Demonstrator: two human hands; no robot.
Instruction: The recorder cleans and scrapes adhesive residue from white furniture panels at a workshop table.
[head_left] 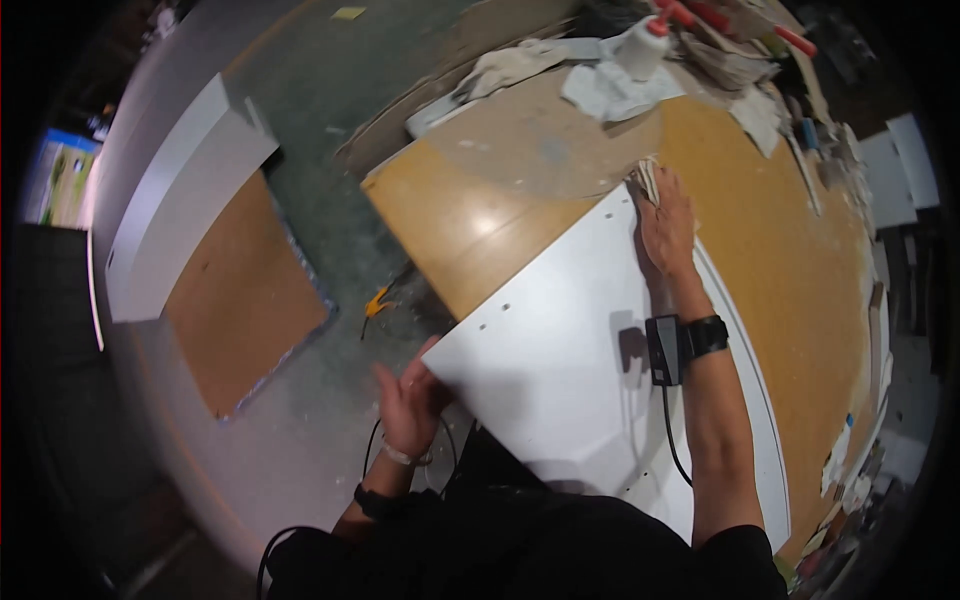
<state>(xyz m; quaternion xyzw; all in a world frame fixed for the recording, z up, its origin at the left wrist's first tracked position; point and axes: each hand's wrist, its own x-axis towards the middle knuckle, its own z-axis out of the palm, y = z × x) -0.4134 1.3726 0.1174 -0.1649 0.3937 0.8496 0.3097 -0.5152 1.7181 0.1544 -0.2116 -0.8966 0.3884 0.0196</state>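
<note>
A white panel (560, 340) with small dark holes lies across the yellow-brown tabletop (480, 240), its left corner sticking out past the table edge. Toward its far end, my right hand (668, 225) presses down on a bunched pale cloth (646, 178), fingers closed over it. Beside the projecting left corner is my left hand (408, 405), thumb spread away from the fingers and slightly blurred. Its fingertips reach the panel's edge, and part of them is hidden there; no object shows in the palm. Another white edge runs along the panel's right side, under my right forearm.
A white bottle with a red cap (640, 48) stands on crumpled white cloth at the back. Rags and tools (790, 100) crowd the far right rim. On the floor at left are a brown board (250, 300), a white panel (180, 200) and a yellow-orange tool (376, 302).
</note>
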